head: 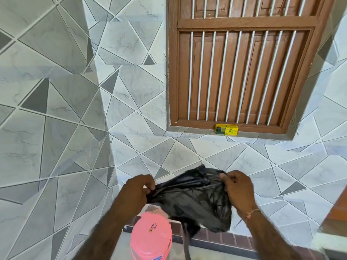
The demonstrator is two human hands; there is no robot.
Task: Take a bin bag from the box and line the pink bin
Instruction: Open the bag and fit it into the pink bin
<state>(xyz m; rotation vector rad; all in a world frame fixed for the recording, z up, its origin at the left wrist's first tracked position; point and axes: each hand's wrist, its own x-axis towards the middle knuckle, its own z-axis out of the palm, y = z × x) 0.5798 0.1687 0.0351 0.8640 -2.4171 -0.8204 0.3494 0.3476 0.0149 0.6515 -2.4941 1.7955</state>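
A crumpled black bin bag (189, 199) hangs between my two hands in front of the tiled wall. My left hand (138, 190) pinches its left edge and my right hand (237, 188) pinches its right edge. Below the bag, on the floor, stands the pink bin (151, 235) with its pink lid on; a dark strip of the bag dangles beside it. The yellow bin-bag box (226, 129) lies on the window sill, above and beyond my hands.
A brown wooden window with white bars (240, 72) fills the upper right. Grey and white tiled walls meet in a corner at the left. A dark brick skirting (225, 239) runs along the wall base beside the bin.
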